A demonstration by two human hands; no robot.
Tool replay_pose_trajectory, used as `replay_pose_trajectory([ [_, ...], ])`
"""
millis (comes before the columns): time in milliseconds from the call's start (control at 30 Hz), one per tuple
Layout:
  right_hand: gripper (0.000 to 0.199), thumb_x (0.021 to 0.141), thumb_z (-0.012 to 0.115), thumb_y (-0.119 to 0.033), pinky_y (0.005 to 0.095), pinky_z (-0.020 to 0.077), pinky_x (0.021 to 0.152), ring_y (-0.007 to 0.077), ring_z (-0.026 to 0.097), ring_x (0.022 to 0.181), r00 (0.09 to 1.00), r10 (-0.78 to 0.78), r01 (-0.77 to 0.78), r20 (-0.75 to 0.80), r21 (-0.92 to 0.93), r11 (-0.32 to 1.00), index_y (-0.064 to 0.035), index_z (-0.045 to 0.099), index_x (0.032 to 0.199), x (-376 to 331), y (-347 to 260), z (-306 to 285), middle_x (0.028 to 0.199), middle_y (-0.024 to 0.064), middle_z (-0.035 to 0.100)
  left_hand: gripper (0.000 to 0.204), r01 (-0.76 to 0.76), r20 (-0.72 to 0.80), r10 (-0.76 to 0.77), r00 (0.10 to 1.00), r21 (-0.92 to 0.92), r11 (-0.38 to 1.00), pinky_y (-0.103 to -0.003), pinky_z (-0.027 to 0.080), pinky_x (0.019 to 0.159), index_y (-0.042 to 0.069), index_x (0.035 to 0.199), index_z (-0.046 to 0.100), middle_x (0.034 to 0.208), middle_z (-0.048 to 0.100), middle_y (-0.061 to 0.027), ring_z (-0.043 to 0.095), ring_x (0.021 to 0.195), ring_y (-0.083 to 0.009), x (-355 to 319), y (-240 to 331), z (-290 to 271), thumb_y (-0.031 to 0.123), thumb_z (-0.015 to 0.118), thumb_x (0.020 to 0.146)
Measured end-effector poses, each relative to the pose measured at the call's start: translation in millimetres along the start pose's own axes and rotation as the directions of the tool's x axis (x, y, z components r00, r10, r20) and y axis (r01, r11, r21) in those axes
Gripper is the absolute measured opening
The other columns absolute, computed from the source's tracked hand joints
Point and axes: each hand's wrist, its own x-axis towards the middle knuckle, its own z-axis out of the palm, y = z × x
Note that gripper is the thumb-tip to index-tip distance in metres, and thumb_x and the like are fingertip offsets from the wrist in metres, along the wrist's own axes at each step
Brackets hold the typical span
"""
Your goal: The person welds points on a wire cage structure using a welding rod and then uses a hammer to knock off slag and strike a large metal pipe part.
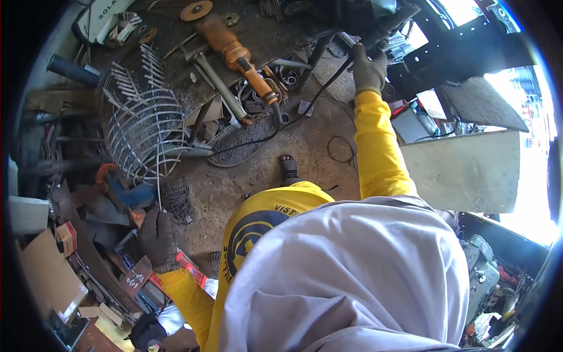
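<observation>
My left hand (pixel 158 237), in a dark work glove, is closed round the lower end of a thin metal rod (pixel 158 182). The rod runs up to a cage of curved and straight metal bars (pixel 146 129), and I cannot tell whether it is joined to it. My right hand (pixel 369 70), in a grey-brown glove, reaches far forward to a dark metal part beside the workbench (pixel 281 35). Its fingers look curled, but what they grip is hidden. A black cable (pixel 334 76) passes close to that hand. An orange angle grinder (pixel 237 56) lies on the bench.
Beside the grinder lies a metal tube (pixel 220 88), with a round disc (pixel 196 10) farther back. A coil of wire mesh (pixel 177 199) stands on the floor (pixel 316 158). Cluttered shelving lines the left. At right are a pale flat panel (pixel 469 170) and a grey-green case (pixel 481 278).
</observation>
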Motion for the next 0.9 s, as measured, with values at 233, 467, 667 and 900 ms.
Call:
replay_pose_trajectory([
  [233, 0.064, 0.082, 0.076, -0.054, 0.0452, 0.0475, 0.103, 0.0382, 0.064, 0.121, 0.997, -0.053, 0.058, 0.049, -0.116, 0.992, -0.0054, 0.068, 0.123, 7.3, -4.3, 22.0, 0.122, 0.0195, 0.072, 0.02, -0.129, -0.024, 0.129, 0.991, -0.022, 0.991, -0.03, 0.051, 0.067, -0.003, 0.109, 0.071, 0.086, 0.07, -0.0074, 0.06, 0.069, -0.0132, -0.9, 35.3, -3.5, 0.011, 0.069, 0.095],
  [467, 0.052, 0.083, 0.076, -0.045, 0.0478, 0.0528, 0.09, 0.0396, 0.072, 0.1, 0.981, -0.135, 0.123, -0.138, -0.095, 0.988, 0.0009, 0.075, 0.106, 19.5, -17.3, 17.9, 0.103, 0.0215, 0.076, 0.018, -0.103, 0.049, 0.098, 0.994, 0.108, 0.989, -0.037, 0.053, 0.08, 0.001, 0.106, 0.072, 0.097, 0.074, -0.0135, 0.069, 0.088, -0.0287, 3.8, 25.7, -11.0, 0.014, 0.07, 0.094],
  [667, 0.032, 0.085, 0.072, -0.019, 0.0351, 0.0591, 0.076, 0.0236, 0.072, 0.084, 0.981, -0.132, 0.18, -0.143, 0.409, 0.894, 0.0104, 0.072, 0.098, 6.6, -77.5, -29.7, 0.093, 0.0198, 0.075, 0.023, -0.2, -0.036, 0.209, 0.977, 0.169, 0.965, -0.04, 0.054, 0.081, 0.002, 0.106, 0.072, 0.103, 0.072, -0.0153, 0.069, 0.091, -0.0333, -0.9, 18.9, -5.4, 0.017, 0.074, 0.089],
  [900, 0.03, 0.092, 0.062, -0.012, 0.031, 0.0547, 0.066, 0.0205, 0.068, 0.075, 0.78, -0.359, -0.166, 0.512, 0.723, 0.671, 0.0036, 0.064, 0.117, -34.3, -62.0, -90.7, 0.092, 0.0153, 0.07, 0.023, -0.132, -0.004, 0.133, 0.991, 0.11, 0.985, -0.038, 0.054, 0.079, 0.001, 0.107, 0.072, 0.1, 0.072, -0.0159, 0.07, 0.089, -0.0296, -1.6, 19.8, -8.3, 0.018, 0.073, 0.092],
])
